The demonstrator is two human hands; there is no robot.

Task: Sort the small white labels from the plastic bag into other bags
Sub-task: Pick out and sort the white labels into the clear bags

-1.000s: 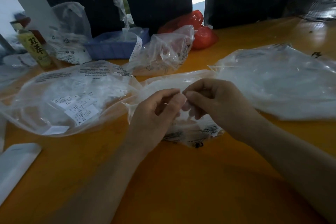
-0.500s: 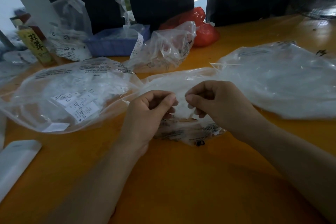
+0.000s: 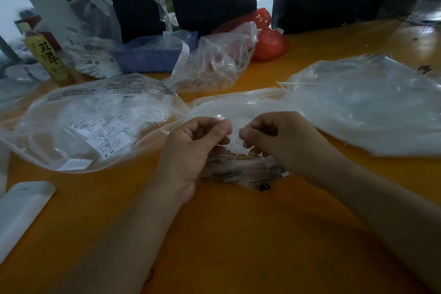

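At the middle of the orange table (image 3: 238,234) lies a clear plastic bag (image 3: 241,107) with printed text. Over its near end my left hand (image 3: 191,150) and my right hand (image 3: 284,141) meet, fingers curled. Between their thumbs and forefingers they pinch a small white label (image 3: 236,142). To the left lies a wide clear bag (image 3: 95,122) holding several white labels. A third large clear bag (image 3: 367,107) with white contents lies to the right.
At the back stand a crumpled clear bag (image 3: 219,59), a blue basket (image 3: 152,55), a red bag (image 3: 267,40), an upright printed bag (image 3: 93,38) and a yellow bottle (image 3: 50,57). A white flat object (image 3: 21,207) lies at the near left edge.
My two hands have drawn slightly apart, and the small white label now shows between their fingertips. The bags have not moved.
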